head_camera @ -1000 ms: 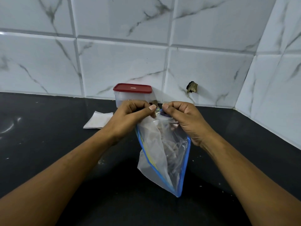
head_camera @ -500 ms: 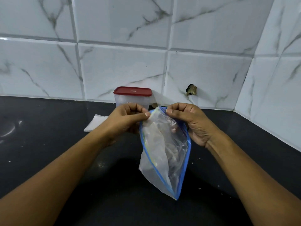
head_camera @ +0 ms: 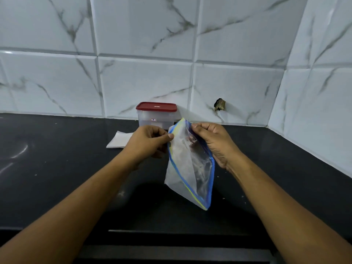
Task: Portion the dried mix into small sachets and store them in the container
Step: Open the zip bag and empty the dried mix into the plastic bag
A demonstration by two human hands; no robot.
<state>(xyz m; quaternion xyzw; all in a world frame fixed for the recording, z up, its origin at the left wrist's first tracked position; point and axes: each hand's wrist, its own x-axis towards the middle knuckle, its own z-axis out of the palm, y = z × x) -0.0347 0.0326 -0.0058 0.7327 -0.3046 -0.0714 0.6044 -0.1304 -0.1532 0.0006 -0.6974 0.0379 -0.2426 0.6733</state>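
Note:
A clear zip bag [head_camera: 190, 168] with a blue and yellow seal strip hangs above the black counter, with brownish dried mix dimly visible inside. My left hand [head_camera: 148, 143] pinches the near lip of its mouth. My right hand [head_camera: 213, 143] pinches the far lip, and the two lips stand apart. Behind the hands, against the wall, stands a clear container [head_camera: 156, 116] with a red lid on it. Some flat white sachets [head_camera: 120, 140] lie on the counter left of the container.
The black counter [head_camera: 57, 178] runs to a white marble-tile wall at the back and on the right. A small dark chip [head_camera: 219, 104] marks the wall tile right of the container. The counter's front edge lies near the bottom of the view.
My hands have drawn apart, each keeping its lip of the bag, so the mouth that was pinched together a second ago now gapes. The bag's body has stayed in about the same place.

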